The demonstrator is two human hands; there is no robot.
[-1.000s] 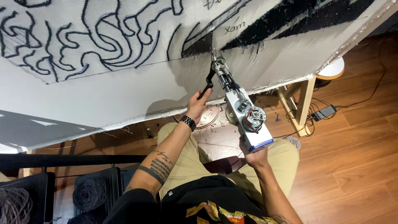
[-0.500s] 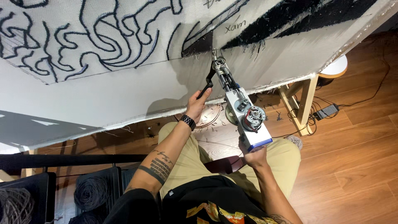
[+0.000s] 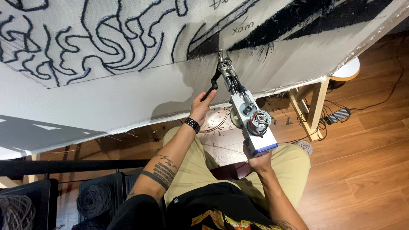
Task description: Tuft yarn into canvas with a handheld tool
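Note:
A tufting gun (image 3: 249,117), silver with a blue base and a visible motor, points up with its needle tip against a stretched white cloth (image 3: 128,98) marked with black outline drawing. My left hand (image 3: 203,105) is closed around the gun's black front handle. My right hand (image 3: 258,161) grips the gun's rear handle from below. A dark tufted patch (image 3: 204,47) sits on the cloth just left of the needle tip.
A wooden frame leg (image 3: 313,108) stands at the right, with a black power adapter (image 3: 337,115) and cables on the wooden floor. Dark yarn cones (image 3: 91,200) sit in black crates at the lower left. A round white object (image 3: 347,70) lies behind the frame.
The gun and both hands have stayed almost in place, with only a very slight shift along the cloth.

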